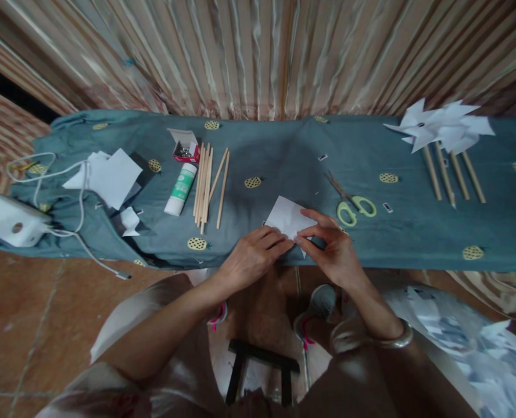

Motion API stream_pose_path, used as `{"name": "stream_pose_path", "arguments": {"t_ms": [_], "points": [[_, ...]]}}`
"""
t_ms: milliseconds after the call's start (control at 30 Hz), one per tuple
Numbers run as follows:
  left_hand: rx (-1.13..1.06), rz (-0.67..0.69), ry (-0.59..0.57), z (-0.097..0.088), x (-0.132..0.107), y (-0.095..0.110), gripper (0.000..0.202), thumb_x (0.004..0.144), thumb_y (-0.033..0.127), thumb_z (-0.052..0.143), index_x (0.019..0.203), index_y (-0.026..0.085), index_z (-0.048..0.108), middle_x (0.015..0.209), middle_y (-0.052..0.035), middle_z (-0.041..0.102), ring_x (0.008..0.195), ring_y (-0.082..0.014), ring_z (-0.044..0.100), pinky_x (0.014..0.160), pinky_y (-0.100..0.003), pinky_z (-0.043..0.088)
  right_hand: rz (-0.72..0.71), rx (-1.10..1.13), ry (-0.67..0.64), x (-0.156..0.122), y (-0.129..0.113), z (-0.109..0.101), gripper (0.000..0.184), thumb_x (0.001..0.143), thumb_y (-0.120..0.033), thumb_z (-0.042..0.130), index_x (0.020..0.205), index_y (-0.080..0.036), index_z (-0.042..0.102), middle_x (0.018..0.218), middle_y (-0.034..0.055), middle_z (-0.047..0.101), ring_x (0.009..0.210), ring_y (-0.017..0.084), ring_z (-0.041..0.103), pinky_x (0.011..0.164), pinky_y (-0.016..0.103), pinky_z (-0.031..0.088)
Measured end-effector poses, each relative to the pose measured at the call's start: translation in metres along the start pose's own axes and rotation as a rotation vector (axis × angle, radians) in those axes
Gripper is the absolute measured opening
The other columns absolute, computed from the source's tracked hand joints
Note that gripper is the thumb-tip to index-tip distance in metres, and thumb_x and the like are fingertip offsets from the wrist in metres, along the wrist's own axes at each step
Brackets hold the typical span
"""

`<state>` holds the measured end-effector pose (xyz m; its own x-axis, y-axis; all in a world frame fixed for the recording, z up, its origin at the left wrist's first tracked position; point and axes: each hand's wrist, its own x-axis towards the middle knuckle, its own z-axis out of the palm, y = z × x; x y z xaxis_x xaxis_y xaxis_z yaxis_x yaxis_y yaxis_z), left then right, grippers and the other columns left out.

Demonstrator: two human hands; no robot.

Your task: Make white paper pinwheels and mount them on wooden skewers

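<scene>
White paper sheet, one, lower centre of frame. My right hand pinches its near edge; my left hand touches that edge, whether pinching I cannot tell. Risk: uneven pull could skew or tear it. Green-handled scissors, right of centre: a stray right-hand sweep could knock them.

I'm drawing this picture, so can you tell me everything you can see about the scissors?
The scissors have two pale green loop handles that look like plastic, and thin blades that look like metal. They lie on the blue-green cloth, just beyond the right hand, with the blades pointing away from the person and to the left. The handle loops are spread apart, but I can't tell whether the blade tips are. No hand touches them.
</scene>
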<state>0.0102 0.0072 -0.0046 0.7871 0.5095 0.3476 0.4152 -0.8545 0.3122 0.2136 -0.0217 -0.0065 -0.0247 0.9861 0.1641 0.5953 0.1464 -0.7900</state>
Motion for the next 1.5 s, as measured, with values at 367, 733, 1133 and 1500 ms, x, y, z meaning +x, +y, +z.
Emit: {"name": "stream_pose_path", "arguments": {"t_ms": [367, 733, 1133, 1500], "points": [[-0.112, -0.065, 0.055, 0.006, 0.003, -0.003, 0.02, 0.093, 0.015, 0.048, 0.108, 0.014, 0.062, 0.098, -0.008, 0.067, 0.092, -0.0178, 0.059, 0.081, -0.033, 0.055, 0.005, -0.086, 0.066, 0.002, -0.005, 0.006, 0.01, 0.08, -0.025, 0.063, 0.07, -0.023, 0.066, 0.122, 0.0083, 0.065, 0.115, 0.027, 0.057, 0.099, 0.048, 0.042], [-0.137, -0.065, 0.106, 0.01, 0.004, -0.003, 0.019, 0.093, 0.014, 0.049, 0.105, 0.012, 0.064, 0.093, -0.0081, 0.066, 0.09, -0.0173, 0.059, 0.079, -0.032, 0.055, -0.006, -0.13, 0.104, 0.0, -0.005, 0.011, 0.008, 0.078, -0.024, 0.066, 0.071, -0.022, 0.064, 0.12, 0.0079, 0.066, 0.114, 0.027, 0.057, 0.098, 0.048, 0.043], [-0.134, -0.09, 0.097, 0.01, 0.006, -0.002, 0.019, 0.093, 0.015, 0.049, 0.104, 0.014, 0.065, 0.092, -0.0074, 0.066, 0.087, -0.0166, 0.058, 0.077, -0.03, 0.053, -0.013, -0.13, 0.114, 0.0, -0.006, 0.011, 0.008, 0.079, -0.023, 0.063, 0.071, -0.023, 0.063, 0.118, 0.0072, 0.066, 0.113, 0.027, 0.057, 0.099, 0.049, 0.042], [-0.144, -0.098, 0.105, 0.01, 0.008, -0.002, 0.019, 0.094, 0.017, 0.049, 0.102, 0.013, 0.066, 0.09, -0.0077, 0.067, 0.084, -0.0162, 0.059, 0.074, -0.029, 0.053, -0.012, -0.113, 0.108, 0.0, -0.005, 0.011, 0.006, 0.08, -0.024, 0.063, 0.074, -0.023, 0.063, 0.12, 0.0073, 0.065, 0.115, 0.027, 0.056, 0.099, 0.049, 0.042]]}}
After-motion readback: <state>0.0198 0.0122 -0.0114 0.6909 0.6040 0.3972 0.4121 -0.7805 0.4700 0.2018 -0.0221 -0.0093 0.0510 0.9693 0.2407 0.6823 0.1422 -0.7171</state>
